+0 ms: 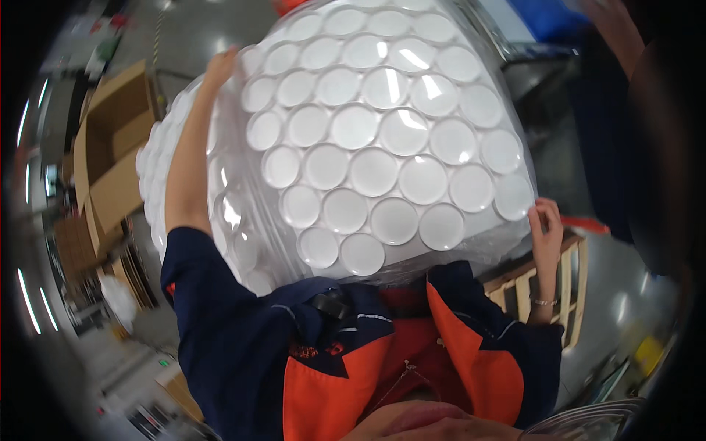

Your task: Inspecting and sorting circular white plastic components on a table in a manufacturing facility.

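Observation:
A large pack of white round containers [373,170], set in staggered rows under clear plastic wrap [485,246], lies right in front of me. My left arm reaches over a second wrapped pack [243,242]. At the far left corner of the main pack, my left hand [220,66] has its fingers closed at the wrap's edge; the fingertips are partly hidden. Down at the right corner, my right hand [546,224] pinches the wrap with bent fingers. Glare on the plastic covers some of the container tops.
An open cardboard box [114,143] stands to the left. Beneath the packs at the right is a wooden pallet [575,287]. Another person in dark clothing [610,140] stands close on the right, an arm near a blue item [548,20].

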Tool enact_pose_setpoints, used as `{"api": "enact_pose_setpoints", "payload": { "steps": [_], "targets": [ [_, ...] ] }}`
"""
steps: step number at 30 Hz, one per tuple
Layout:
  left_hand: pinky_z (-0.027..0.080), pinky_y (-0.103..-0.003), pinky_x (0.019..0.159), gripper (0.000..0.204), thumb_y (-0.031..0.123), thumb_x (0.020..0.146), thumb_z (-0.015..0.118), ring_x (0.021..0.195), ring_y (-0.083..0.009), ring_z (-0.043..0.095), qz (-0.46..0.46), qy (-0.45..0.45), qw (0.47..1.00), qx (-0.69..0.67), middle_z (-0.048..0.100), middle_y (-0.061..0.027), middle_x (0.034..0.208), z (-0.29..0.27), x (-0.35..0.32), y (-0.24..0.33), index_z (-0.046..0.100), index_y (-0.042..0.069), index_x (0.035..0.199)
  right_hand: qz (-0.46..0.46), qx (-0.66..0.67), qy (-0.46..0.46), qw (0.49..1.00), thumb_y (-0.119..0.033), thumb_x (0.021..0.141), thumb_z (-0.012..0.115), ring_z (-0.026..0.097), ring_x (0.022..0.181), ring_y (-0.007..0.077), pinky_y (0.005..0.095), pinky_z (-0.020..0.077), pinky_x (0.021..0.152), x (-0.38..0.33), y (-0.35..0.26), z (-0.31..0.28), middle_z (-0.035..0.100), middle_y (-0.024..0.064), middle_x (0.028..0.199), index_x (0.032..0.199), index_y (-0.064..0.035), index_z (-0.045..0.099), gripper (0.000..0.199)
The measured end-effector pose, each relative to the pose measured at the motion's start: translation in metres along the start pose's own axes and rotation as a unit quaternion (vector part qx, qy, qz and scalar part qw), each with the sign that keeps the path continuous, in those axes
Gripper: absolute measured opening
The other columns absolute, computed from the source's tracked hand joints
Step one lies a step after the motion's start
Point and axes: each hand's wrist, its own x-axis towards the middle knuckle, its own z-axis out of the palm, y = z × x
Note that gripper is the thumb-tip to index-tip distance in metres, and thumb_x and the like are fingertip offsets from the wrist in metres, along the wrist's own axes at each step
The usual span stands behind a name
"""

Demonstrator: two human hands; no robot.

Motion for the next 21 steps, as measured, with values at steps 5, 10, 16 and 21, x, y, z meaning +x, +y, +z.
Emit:
{"api": "enact_pose_setpoints", "payload": {
  "steps": [5, 10, 16, 21],
  "targets": [
    [0.054, -0.029, 0.068, 0.051, 0.043, 0.100, 0.056, 0.072, -0.0147, 0.063, -0.074, -0.109, 0.980, -0.147, 0.066, -0.0071, 0.080, -0.028, 0.012, -0.011, 0.070, -0.005, 0.111, 0.007, 0.033, -0.028, 0.999, -0.010, 0.094, 0.067, 0.062, 0.103, 0.0183, 0.0287, 0.0509, 0.083, 0.001, -0.010, -0.001, 0.062, 0.0095, 0.112, 0.095, 0.0003, 0.061, 0.012],
    [0.058, -0.027, 0.071, 0.038, 0.033, 0.104, 0.054, 0.079, -0.0111, 0.067, -0.107, -0.186, 0.948, -0.234, 0.069, -0.0026, 0.092, -0.052, -0.006, 0.001, 0.067, 0.001, 0.122, 0.047, 0.034, 0.028, 0.998, -0.015, 0.095, 0.065, 0.062, 0.102, 0.0183, 0.0300, 0.0501, 0.084, 0.006, -0.006, -0.004, 0.063, 0.0083, 0.112, 0.100, -0.0024, 0.062, 0.014],
    [0.059, -0.027, 0.063, 0.030, 0.026, 0.103, 0.055, 0.076, -0.0112, 0.067, -0.054, -0.225, 0.963, -0.139, 0.069, -0.0020, 0.091, -0.053, 0.005, -0.005, 0.068, 0.003, 0.117, 0.038, 0.031, -0.059, 0.997, -0.013, 0.094, 0.065, 0.060, 0.105, 0.0171, 0.0290, 0.0496, 0.084, 0.020, 0.007, -0.008, 0.060, 0.0067, 0.116, 0.095, -0.0018, 0.061, 0.012],
    [0.051, -0.026, 0.052, 0.025, 0.023, 0.100, 0.058, 0.064, -0.0100, 0.063, 0.053, -0.175, 0.983, -0.033, 0.067, -0.0028, 0.076, -0.056, 0.005, -0.004, 0.070, 0.000, 0.104, -0.004, 0.051, -0.054, 0.997, -0.008, 0.094, 0.064, 0.059, 0.108, 0.0159, 0.0281, 0.0492, 0.085, 0.025, 0.004, -0.014, 0.059, 0.0069, 0.119, 0.088, -0.0010, 0.060, 0.010]
  ]
}}
